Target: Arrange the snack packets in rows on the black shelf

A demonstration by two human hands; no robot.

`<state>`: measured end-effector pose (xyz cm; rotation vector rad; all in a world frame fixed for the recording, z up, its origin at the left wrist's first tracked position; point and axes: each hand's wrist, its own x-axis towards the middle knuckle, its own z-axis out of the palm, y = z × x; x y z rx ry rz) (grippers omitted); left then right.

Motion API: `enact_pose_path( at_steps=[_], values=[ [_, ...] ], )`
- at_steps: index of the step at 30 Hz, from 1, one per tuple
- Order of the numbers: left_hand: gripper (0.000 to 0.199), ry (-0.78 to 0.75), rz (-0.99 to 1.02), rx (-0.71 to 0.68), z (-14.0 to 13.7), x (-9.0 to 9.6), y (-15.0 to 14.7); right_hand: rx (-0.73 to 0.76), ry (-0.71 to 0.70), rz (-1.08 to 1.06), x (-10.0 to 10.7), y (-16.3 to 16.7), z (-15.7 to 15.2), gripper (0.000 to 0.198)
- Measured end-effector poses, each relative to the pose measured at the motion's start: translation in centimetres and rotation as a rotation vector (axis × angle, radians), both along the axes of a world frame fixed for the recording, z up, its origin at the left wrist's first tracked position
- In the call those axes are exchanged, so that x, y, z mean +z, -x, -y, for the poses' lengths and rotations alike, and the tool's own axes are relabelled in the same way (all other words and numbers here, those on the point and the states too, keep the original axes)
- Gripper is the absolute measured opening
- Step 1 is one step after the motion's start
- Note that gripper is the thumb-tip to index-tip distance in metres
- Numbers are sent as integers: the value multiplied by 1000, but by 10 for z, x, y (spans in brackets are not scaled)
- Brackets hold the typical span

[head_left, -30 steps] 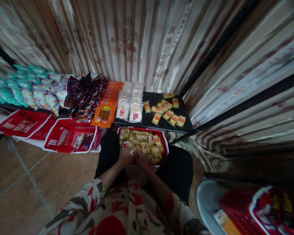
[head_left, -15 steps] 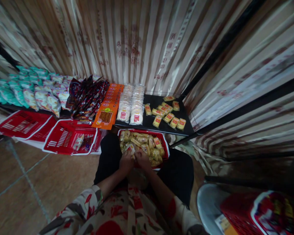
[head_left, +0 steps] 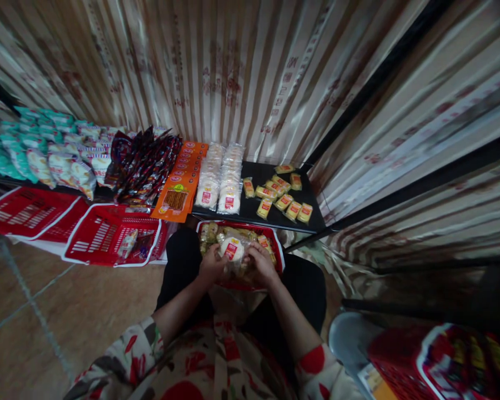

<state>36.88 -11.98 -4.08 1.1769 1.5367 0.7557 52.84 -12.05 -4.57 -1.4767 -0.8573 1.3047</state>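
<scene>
A round white rice cracker packet (head_left: 233,249) with a red label lies flat between my hands, above the basket. My left hand (head_left: 212,265) pinches its left edge, and the fingers of my right hand (head_left: 260,262) close on the clear wrapper at its right side. Beneath it is a red basket (head_left: 280,253) with a white rim, between my knees, full of small yellow wrapped snacks (head_left: 209,232). On the black shelf (head_left: 250,210) just beyond stand two rows of similar white cracker packets (head_left: 229,201). More yellow packets (head_left: 284,202) are scattered to their right.
Orange snack bags (head_left: 173,195), dark shiny packets (head_left: 144,166), and white and teal bags (head_left: 29,158) fill the shelf leftward. Red baskets (head_left: 104,236) stand below it. A grey stool (head_left: 345,339) with another filled red basket (head_left: 395,355) is at right. Black frame bars (head_left: 383,208) slant across the curtain.
My hands have moved apart, and the white cracker packet now shows face up between them. Before, they were close together over the basket with the packet mostly covered.
</scene>
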Motion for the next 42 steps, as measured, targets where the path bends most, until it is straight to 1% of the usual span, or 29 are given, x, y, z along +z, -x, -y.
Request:
enact_pose_path(
  at_steps=[2, 3, 5, 8, 10, 12, 15, 18, 21, 23, 26, 30, 34, 36, 39, 42],
  values=[
    [29, 74, 160, 8, -2, 1, -2, -7, 7, -67, -1, -2, 0, 24],
    [28, 81, 190, 4, -2, 1, -2, -15, 10, -98, -1, -2, 0, 25],
    [29, 59, 227, 34, -2, 3, -3, -27, 15, -102, -1, 2, 2, 30],
    [31, 8, 288, 112, -4, 5, -4, -23, 25, -52, 0, 11, 4, 38],
    [30, -18, 286, 127, -7, 5, -4, -43, 5, -10, 2, 16, 2, 41],
    [30, -39, 231, 111, -13, 5, -4, -66, -31, 14, 5, 18, -4, 40],
    [38, -116, 92, 106, -24, 5, -4, -66, -81, 43, 15, 17, -20, 36],
    [47, -268, -85, 79, -35, 9, -4, -34, -142, 88, 26, 13, -42, 31],
    [50, -452, -251, 1, -43, 16, -4, -1, -202, 132, 32, 11, -64, 30],
    [48, -524, -340, -42, -48, 21, -5, 4, -212, 151, 31, 10, -78, 29],
    [48, -573, -430, -115, -56, 26, -8, 11, -198, 180, 26, 10, -97, 30],
    [50, -625, -504, -199, -68, 29, -12, -4, -197, 324, 20, 7, -115, 30],
    [52, -639, -579, -243, -78, 22, -15, 14, -191, 492, 20, 7, -123, 30],
    [52, -662, -613, -253, -83, 16, -17, 13, -202, 635, 24, 8, -123, 30],
    [50, -731, -658, -238, -88, 6, -20, 1, -240, 839, 27, 10, -122, 31],
    [48, -794, -692, -216, -93, -1, -23, 16, -289, 931, 27, 10, -122, 34]
  ],
)
